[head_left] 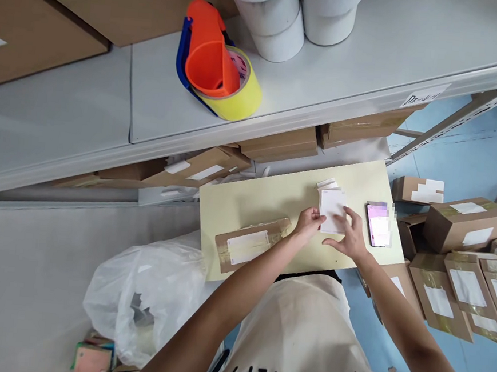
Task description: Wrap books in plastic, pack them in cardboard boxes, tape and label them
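Note:
In the head view, a small stack of white paper cards or labels (333, 207) lies over the pale yellow table (290, 198). My left hand (309, 222) pinches the stack's lower left edge between thumb and fingers. On the other side, my right hand (350, 237) is spread, thumb and fingers apart, close by the stack's right edge. Whether its fingertips touch the paper I cannot tell. A flat brown cardboard parcel (221, 252) with a white label lies left of my left forearm. Right of my right hand is a phone (378, 225) with its screen lit.
Above the table runs a grey shelf (160, 99) holding an orange tape dispenser (210, 62) with yellow tape and white rolls (281, 39). Labelled cardboard boxes (460, 225) crowd the floor at right. A translucent plastic bag (150, 287) stands at the table's left.

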{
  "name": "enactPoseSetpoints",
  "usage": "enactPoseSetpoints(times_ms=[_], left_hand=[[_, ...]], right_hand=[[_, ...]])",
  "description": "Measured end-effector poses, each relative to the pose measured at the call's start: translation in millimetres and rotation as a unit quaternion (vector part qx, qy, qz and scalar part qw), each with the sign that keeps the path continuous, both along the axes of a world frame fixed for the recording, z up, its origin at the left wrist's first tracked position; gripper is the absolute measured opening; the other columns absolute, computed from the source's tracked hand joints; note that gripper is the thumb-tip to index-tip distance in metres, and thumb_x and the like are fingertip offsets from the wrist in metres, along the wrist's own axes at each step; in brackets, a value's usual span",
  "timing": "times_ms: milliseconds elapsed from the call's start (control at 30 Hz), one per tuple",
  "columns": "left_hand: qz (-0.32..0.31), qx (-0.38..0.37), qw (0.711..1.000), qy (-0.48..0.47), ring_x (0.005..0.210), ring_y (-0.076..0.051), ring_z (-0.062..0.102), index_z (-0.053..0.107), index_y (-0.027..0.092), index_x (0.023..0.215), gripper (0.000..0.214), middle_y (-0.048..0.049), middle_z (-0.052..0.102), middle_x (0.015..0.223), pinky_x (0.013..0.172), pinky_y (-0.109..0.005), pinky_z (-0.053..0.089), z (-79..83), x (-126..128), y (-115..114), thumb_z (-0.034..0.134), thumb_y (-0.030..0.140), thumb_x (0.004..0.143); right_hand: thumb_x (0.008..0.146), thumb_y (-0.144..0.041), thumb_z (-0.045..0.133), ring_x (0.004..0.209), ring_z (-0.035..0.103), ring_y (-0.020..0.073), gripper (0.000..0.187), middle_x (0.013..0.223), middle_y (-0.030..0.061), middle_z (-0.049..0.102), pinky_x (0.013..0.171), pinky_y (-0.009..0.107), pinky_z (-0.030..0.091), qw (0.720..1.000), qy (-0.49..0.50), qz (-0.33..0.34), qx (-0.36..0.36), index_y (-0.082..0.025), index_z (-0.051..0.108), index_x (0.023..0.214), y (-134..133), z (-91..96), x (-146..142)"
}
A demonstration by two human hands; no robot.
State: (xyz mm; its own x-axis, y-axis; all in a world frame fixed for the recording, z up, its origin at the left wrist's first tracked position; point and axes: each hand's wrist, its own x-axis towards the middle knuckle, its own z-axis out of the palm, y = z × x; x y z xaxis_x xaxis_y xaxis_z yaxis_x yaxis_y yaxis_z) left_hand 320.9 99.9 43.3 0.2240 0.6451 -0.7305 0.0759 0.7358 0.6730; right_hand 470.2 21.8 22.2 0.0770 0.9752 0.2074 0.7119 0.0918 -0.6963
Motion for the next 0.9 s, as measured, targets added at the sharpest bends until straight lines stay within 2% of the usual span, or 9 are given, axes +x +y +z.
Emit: enactPoseSetpoints(times_ms=[67, 233, 367, 500, 600, 667, 733, 833, 900], left_hand=[[-0.001, 0.009, 1.000, -0.001, 0.066, -0.015, 0.065, 0.059, 0.016, 0.079, 0.027, -0.0050, 0.070, 0.076, 0.063, -0.028, 0.053, -5.1, -2, -2, 0.080, 0.028, 0.068], [-0.028, 0.050, 0.994, 0.095, 0.099, -0.026, 0.068, 0.058, 0.016, 0.109, 0.044, -0.0132, 0.070, 0.104, 0.085, -0.041, 0.054, -3.9, -4, -3, 0.078, 0.029, 0.072], [-0.093, 0.309, 0.927, 0.190, 0.137, -0.030, 0.041, 0.046, 0.023, 0.135, 0.082, -0.0130, 0.049, 0.142, 0.111, -0.044, 0.037, 24.5, -10, 11, 0.084, 0.026, 0.063], [-0.251, 0.394, 0.869, 0.164, 0.104, -0.025, 0.065, 0.069, 0.022, 0.102, 0.021, -0.0063, 0.070, 0.106, 0.096, -0.038, 0.049, 59.4, -31, 35, 0.066, 0.026, 0.081], [-0.234, 0.400, 0.854, 0.238, 0.085, -0.022, 0.067, 0.070, 0.019, 0.090, 0.017, -0.0058, 0.072, 0.088, 0.083, -0.035, 0.053, 76.4, -52, 49, 0.057, 0.030, 0.088], [-0.192, 0.454, 0.805, 0.330, 0.099, -0.026, 0.065, 0.069, 0.019, 0.098, 0.020, -0.0092, 0.072, 0.099, 0.092, -0.040, 0.049, 84.8, -61, 53, 0.058, 0.031, 0.088], [-0.212, 0.524, 0.722, 0.398, 0.119, -0.032, 0.056, 0.067, 0.019, 0.109, 0.028, -0.0137, 0.067, 0.118, 0.106, -0.049, 0.037, 91.7, -63, 51, 0.063, 0.032, 0.085], [-0.374, 0.575, 0.622, 0.378, 0.127, -0.032, 0.051, 0.064, 0.023, 0.116, 0.031, -0.0132, 0.068, 0.119, 0.113, -0.056, 0.019, 97.7, -52, 46, 0.064, 0.029, 0.086], [-0.460, 0.557, 0.599, 0.344, 0.112, -0.027, 0.061, 0.068, 0.023, 0.105, 0.018, -0.0080, 0.074, 0.096, 0.114, -0.057, 0.014, 97.5, -43, 45, 0.056, 0.021, 0.091]], right_hand=[[0.077, -0.064, 0.063, 0.101, 0.059, 0.0284, 0.065, 0.117, 0.0170, 0.060, 0.081, 0.043, 0.050, 0.985, 0.109, -0.120, -0.057, -0.018, 0.055, 0.122, -1, 0.0, -5], [0.088, -0.054, 0.051, 0.079, 0.063, 0.0232, 0.039, 0.086, 0.0093, 0.068, 0.071, 0.037, 0.052, 0.934, 0.223, -0.228, -0.163, -0.018, 0.064, 0.093, 6, 3.0, -8], [0.094, -0.046, 0.044, 0.111, 0.060, 0.0291, 0.034, 0.115, 0.0138, 0.066, 0.088, 0.044, 0.049, 0.978, 0.110, -0.161, -0.071, -0.021, 0.066, 0.088, 14, 15.8, -2], [0.096, -0.043, 0.045, 0.106, 0.062, 0.0250, 0.030, 0.110, 0.0117, 0.069, 0.095, 0.043, 0.044, 0.998, 0.052, 0.005, -0.031, -0.021, 0.066, 0.094, 30, 23.1, 5], [0.096, -0.045, 0.047, 0.090, 0.065, 0.0224, 0.030, 0.095, 0.0077, 0.072, 0.093, 0.041, 0.043, 0.993, 0.033, 0.093, -0.072, -0.022, 0.066, 0.094, 47, 24.3, 8], [0.098, -0.041, 0.045, 0.085, 0.065, 0.0214, 0.030, 0.089, 0.0060, 0.073, 0.094, 0.042, 0.039, 0.989, 0.008, 0.115, -0.087, -0.022, 0.067, 0.090, 58, 27.6, 8], [0.099, -0.036, 0.044, 0.086, 0.065, 0.0216, 0.029, 0.087, 0.0056, 0.074, 0.097, 0.044, 0.034, 0.987, -0.033, 0.138, -0.080, -0.022, 0.068, 0.090, 68, 34.3, 4], [0.098, -0.032, 0.046, 0.089, 0.064, 0.0226, 0.025, 0.090, 0.0057, 0.075, 0.100, 0.045, 0.029, 0.979, -0.090, 0.173, -0.051, -0.023, 0.069, 0.093, 77, 46.2, -5], [0.098, -0.032, 0.048, 0.088, 0.064, 0.0223, 0.024, 0.088, 0.0051, 0.075, 0.100, 0.045, 0.028, 0.976, -0.103, 0.187, -0.042, -0.023, 0.069, 0.093, 79, 50.4, -10]])
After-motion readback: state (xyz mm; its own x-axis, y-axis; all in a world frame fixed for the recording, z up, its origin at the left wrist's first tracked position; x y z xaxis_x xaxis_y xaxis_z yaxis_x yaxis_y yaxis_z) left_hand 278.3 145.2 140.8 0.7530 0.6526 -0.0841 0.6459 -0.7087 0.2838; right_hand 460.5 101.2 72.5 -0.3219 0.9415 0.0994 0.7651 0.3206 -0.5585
